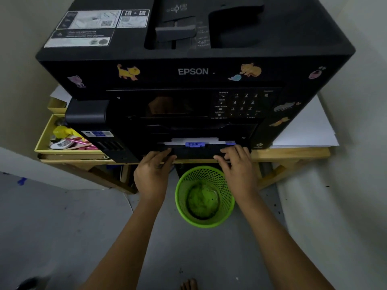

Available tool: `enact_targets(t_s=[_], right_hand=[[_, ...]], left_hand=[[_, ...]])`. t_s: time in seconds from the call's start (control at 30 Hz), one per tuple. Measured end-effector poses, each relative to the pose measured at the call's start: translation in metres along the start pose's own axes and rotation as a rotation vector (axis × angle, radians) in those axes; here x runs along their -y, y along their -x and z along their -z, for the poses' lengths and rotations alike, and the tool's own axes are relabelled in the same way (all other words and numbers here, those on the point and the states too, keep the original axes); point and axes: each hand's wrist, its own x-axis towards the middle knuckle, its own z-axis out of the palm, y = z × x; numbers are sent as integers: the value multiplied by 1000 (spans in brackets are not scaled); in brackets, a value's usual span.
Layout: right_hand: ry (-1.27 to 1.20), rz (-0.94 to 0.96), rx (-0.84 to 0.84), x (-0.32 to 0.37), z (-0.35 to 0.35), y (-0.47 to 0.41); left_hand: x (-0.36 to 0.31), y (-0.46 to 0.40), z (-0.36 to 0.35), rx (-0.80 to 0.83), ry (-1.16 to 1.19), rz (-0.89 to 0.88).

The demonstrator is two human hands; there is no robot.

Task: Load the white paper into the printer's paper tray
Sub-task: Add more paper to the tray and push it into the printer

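A big black Epson printer (192,72) stands on a low wooden table (293,152). Its paper tray (196,151) sticks out a little at the bottom front. A strip of white paper (194,140) shows inside the tray behind a blue guide clip (195,144). My left hand (154,170) rests on the tray's left front edge, fingers curled over it. On the right front edge lies my right hand (236,164), fingers spread flat on top of it.
A green mesh bin (204,197) stands on the floor right under the tray, between my forearms. A yellow box (41,141) of pens and small items sits left of the printer. Loose white sheets (305,130) lie stacked to the right. Walls close in on both sides.
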Motion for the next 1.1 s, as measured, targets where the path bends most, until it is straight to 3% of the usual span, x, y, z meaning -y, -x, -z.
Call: enact_targets(t_s=[0.63,1.1], right_hand=[[-12,6,-23,-5,-9,-24],[24,18,-182,-9,-30,-28]], left_hand=[[-3,-26,-7,18,101,37],[0,-36,-22,-20,115,83]])
